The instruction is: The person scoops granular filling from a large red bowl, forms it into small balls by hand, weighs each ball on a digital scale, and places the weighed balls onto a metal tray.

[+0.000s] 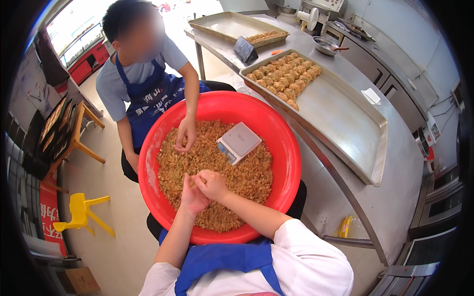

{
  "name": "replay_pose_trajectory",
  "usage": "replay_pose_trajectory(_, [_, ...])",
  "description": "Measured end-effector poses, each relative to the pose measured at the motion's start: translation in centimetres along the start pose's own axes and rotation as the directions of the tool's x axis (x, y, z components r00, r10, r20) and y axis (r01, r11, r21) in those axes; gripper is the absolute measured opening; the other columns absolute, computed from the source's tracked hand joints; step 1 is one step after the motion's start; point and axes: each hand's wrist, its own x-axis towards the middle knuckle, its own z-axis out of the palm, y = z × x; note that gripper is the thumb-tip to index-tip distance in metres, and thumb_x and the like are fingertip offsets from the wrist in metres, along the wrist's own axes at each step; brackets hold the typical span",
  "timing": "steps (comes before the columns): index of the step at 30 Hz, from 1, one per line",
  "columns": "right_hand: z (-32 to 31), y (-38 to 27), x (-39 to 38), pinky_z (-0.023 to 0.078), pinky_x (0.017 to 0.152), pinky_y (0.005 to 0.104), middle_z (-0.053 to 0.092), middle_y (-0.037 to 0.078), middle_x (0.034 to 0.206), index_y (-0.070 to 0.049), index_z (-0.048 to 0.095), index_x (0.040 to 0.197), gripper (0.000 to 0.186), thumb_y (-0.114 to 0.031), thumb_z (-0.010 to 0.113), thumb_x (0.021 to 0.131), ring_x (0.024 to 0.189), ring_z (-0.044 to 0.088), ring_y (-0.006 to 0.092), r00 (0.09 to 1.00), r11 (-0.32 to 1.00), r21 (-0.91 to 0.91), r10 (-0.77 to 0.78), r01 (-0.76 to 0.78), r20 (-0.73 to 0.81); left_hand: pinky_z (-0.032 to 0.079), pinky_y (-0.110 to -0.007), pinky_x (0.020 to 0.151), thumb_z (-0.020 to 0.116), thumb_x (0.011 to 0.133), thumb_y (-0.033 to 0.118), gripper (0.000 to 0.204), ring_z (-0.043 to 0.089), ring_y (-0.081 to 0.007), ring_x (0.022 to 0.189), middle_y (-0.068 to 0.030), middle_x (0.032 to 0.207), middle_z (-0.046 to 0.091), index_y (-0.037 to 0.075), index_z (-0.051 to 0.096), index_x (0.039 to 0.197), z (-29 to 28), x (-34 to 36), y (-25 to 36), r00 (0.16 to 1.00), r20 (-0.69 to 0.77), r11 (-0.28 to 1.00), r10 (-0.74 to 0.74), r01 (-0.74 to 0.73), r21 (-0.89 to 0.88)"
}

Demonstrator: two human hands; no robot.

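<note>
Over a red tub (289,153) of crumbly brown mixture (247,192), my left hand (193,200) is cupped against my right hand (210,186), which is closed with fingers curled into the left palm. Whatever they hold is hidden between them. A small scale (239,140) with a pale flat top rests on the mixture just beyond my hands. A co-worker's hand (185,135) hangs over the mixture at the tub's left, fingers bent.
A seated co-worker in a blue apron (155,106) faces the tub. The steel table (405,163) holds a tray (345,138) with rows of shaped balls, another tray (222,27), a bowl (326,45) and a propped phone (245,48). A yellow chair (79,212) stands left.
</note>
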Motion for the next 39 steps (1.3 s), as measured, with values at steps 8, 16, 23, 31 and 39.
replay_pose_trajectory(8, [0.7, 1.4, -1.3, 0.044, 0.089, 0.0421, 0.065, 0.004, 0.093, -0.009, 0.072, 0.09, 0.016, -0.019, 0.067, 0.079, 0.097, 0.057, 0.0276, 0.936, 0.923, -0.171, -0.323, 0.345, 0.143, 0.047, -0.043, 0.096, 0.042, 0.098, 0.051, 0.041, 0.058, -0.0231, 0.109, -0.0067, 0.109, 0.062, 0.013, 0.058, 0.104, -3.4, 1.9, 1.1, 0.938, -0.279, 0.978, 0.205, -0.211, 0.009])
replay_pose_trajectory(16, [0.9, 0.5, -1.1, 0.049, 0.077, 0.0384, 0.065, 0.008, 0.086, -0.007, 0.072, 0.087, 0.012, -0.013, 0.069, 0.077, 0.084, 0.06, 0.0265, 0.955, 0.966, -0.033, -0.248, 0.256, 0.16, 0.052, -0.038, 0.078, 0.054, 0.093, 0.052, 0.034, 0.061, -0.0189, 0.084, 0.0005, 0.084, 0.062, 0.019, 0.053, 0.081, -3.0, 1.9, 1.2, 0.893, -0.435, 0.985, 0.113, -0.158, -0.067])
replay_pose_trajectory(23, [-0.2, 0.7, -0.1, 0.048, 0.087, 0.0376, 0.065, 0.012, 0.099, -0.006, 0.073, 0.094, 0.018, -0.019, 0.063, 0.088, 0.098, 0.06, 0.0292, 0.983, 0.984, 0.094, 0.138, -0.15, 0.123, 0.044, -0.023, 0.053, 0.055, 0.093, 0.05, 0.035, 0.055, -0.0085, 0.068, 0.0019, 0.077, 0.058, 0.017, 0.052, 0.083, -1.7, 1.7, 1.7, 0.819, -0.507, 0.954, 0.27, -0.298, 0.028])
replay_pose_trajectory(31, [0.7, 3.2, -0.8, 0.05, 0.07, 0.0441, 0.064, 0.013, 0.086, -0.008, 0.069, 0.082, 0.025, -0.031, 0.06, 0.088, 0.08, 0.063, 0.0331, 0.973, 0.989, -0.145, -0.006, 0.04, 0.231, 0.032, -0.046, 0.11, 0.022, 0.094, 0.068, 0.077, 0.041, -0.0285, 0.133, -0.0139, 0.143, 0.043, 0.009, 0.037, 0.142, -0.9, 0.1, 0.2, 0.999, 0.027, 0.992, -0.016, 0.02, -0.121])
replay_pose_trajectory(39, [-5.1, 12.9, 8.2, 0.047, 0.08, 0.0455, 0.065, 0.02, 0.102, -0.001, 0.066, 0.097, 0.036, -0.035, 0.054, 0.093, 0.095, 0.06, 0.0384, 0.943, 0.917, -0.289, 0.199, -0.276, -0.268, 0.043, -0.036, 0.096, 0.043, 0.099, 0.047, 0.057, 0.054, -0.0254, 0.115, -0.0148, 0.136, 0.05, 0.005, 0.043, 0.137, -1.2, 2.1, -0.7, 0.953, -0.276, 0.937, 0.125, -0.021, 0.35])
